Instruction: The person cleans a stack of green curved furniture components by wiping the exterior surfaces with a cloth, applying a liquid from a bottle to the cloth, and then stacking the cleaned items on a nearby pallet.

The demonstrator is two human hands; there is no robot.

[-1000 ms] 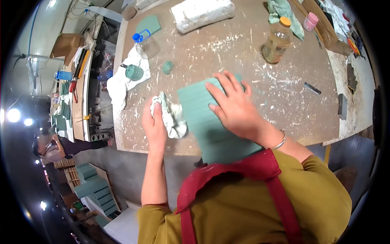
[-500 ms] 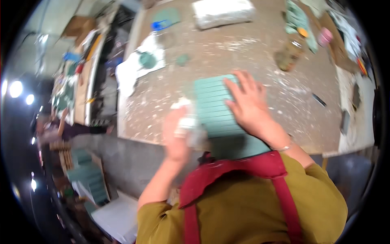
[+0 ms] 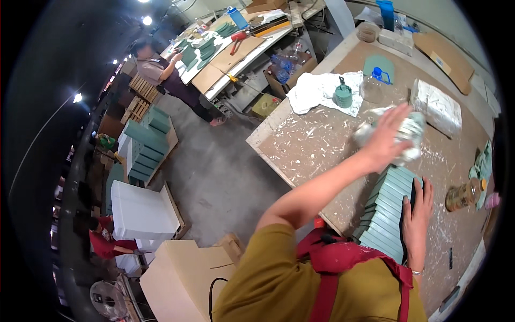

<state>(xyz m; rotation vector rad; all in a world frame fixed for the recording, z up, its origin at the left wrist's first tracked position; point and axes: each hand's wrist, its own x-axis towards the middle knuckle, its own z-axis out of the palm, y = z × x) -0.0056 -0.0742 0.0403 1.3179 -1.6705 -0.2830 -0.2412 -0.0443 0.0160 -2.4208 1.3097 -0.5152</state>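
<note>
Head view shows the left hand [image 3: 387,140] raised over the bench [image 3: 316,145], fingers closed round a crumpled white rag [image 3: 410,137] that looks blurred. Right hand [image 3: 417,217] lies flat and open, fingers spread, pressing the right edge of a pale green ribbed panel [image 3: 387,212]. That panel is a long rectangle scored with even crosswise grooves, lying on the paint-flecked bench near its front edge.

One head-worn fisheye looks steeply down, close over the tabletop [image 3: 322,145] at right, floor at left.
</note>
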